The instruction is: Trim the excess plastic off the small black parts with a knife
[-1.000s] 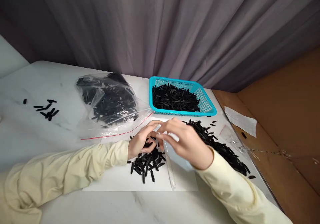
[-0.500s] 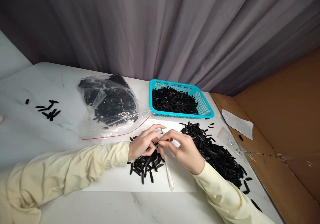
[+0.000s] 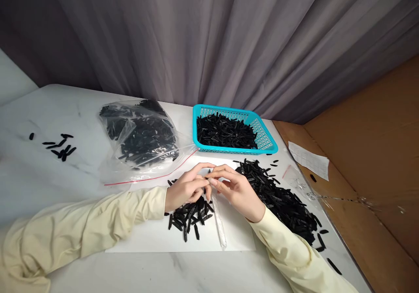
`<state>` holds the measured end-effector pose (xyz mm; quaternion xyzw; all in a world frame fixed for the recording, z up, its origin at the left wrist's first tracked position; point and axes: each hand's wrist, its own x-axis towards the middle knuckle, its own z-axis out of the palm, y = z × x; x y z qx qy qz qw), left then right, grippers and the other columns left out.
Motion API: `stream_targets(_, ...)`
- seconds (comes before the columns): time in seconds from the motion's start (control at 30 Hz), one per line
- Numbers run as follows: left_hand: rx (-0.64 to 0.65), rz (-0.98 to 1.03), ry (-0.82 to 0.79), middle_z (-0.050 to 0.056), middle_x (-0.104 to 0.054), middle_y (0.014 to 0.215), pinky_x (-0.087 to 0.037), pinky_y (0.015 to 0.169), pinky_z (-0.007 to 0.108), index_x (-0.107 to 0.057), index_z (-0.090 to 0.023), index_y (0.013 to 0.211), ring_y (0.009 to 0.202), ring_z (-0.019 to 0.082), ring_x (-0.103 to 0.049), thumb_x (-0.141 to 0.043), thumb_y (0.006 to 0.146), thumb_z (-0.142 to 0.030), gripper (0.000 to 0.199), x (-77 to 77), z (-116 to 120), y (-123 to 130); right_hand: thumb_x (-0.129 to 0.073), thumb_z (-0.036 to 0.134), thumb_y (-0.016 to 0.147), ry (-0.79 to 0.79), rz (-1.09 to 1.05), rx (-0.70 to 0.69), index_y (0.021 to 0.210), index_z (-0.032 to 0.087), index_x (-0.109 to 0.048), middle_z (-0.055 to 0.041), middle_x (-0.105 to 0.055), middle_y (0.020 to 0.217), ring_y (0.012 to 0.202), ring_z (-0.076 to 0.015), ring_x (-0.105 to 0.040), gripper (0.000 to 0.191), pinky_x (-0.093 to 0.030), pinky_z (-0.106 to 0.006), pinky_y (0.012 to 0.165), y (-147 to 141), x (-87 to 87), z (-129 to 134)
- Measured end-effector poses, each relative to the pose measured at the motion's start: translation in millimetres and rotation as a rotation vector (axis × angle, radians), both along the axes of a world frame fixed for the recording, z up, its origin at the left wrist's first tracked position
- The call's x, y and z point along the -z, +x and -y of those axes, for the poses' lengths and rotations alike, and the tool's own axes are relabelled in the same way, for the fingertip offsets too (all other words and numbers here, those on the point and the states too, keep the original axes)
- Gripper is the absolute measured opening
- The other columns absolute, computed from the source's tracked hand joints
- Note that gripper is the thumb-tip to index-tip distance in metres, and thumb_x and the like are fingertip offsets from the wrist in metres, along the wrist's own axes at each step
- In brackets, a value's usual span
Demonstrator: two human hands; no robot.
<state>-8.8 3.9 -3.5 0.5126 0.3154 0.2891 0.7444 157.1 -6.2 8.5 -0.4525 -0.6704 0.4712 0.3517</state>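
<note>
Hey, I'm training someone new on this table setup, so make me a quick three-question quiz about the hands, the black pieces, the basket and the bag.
1. Multiple choice: what colour is the basket?
A) red
B) turquoise
C) yellow
2. True or false: the clear plastic bag has a red line along its edge nearest the person.
3. Fill in the blank: the small pile of black pieces by the left hand lies on a white ____.

Key: 1. B; 2. true; 3. sheet
</note>
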Motion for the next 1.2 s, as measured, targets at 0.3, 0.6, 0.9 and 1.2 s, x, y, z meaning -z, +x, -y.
stream_targets(0.3, 0.032, 0.03, -0.044, -0.003, -0.052, 0.054, -0.012, 0.032, 0.016, -0.034, -0.015, 0.127, 0.029, 0.003, -0.023, -0.038, 0.081, -0.02, 0.046, 1.6, -2, 0, -0.05, 0.026, 0.087, 0.13, 0.06, -0.144, 0.098, 0.022, -0.067, -0.0077, -0.056, 0.095, 0.094, -0.0186, -0.054, 0.021, -0.043, -0.036, 0.086, 6, 0.3, -2)
stream_targets(0.6, -0.051, -0.266, 0.294, -0.002, -0.054, 0.06, -0.036, 0.053, 0.023, -0.045, -0.016, 0.119, 0.05, 0.011, -0.043, -0.03, 0.091, -0.031, 0.035, -11.7, 11, -7, -0.055, 0.023, 0.084, 0.107, 0.048, -0.018, 0.093, 0.022, -0.069, -0.0069, -0.062, 0.088, 0.082, -0.0189, -0.059, 0.017, -0.048, -0.033, 0.074, 5, -1.7, 14)
stream_targets(0.9, 0.035, -0.579, 0.946, 0.009, -0.045, 0.129, -0.032, 0.102, 0.038, -0.041, -0.018, 0.126, 0.12, 0.023, -0.039, -0.032, 0.091, -0.027, 0.038, -10.1, 40, -56, -0.043, 0.014, 0.088, 0.51, 0.283, -0.161, 0.114, 0.022, -0.055, -0.0093, -0.064, 0.095, 0.087, -0.0215, -0.057, 0.03, -0.05, -0.037, 0.075, -5, 14.8, 38)
stream_targets(1.2, 0.123, -0.851, 1.18, 0.01, -0.024, 0.145, -0.025, 0.107, 0.042, -0.021, -0.017, 0.14, 0.131, 0.026, -0.024, -0.033, 0.091, -0.033, 0.053, 18.9, 42, -101, -0.039, 0.01, 0.088, 0.652, 0.282, 0.005, 0.106, 0.022, -0.056, -0.0086, -0.063, 0.085, 0.078, -0.0222, -0.058, 0.027, -0.049, -0.037, 0.068, 31, 26.1, 57)
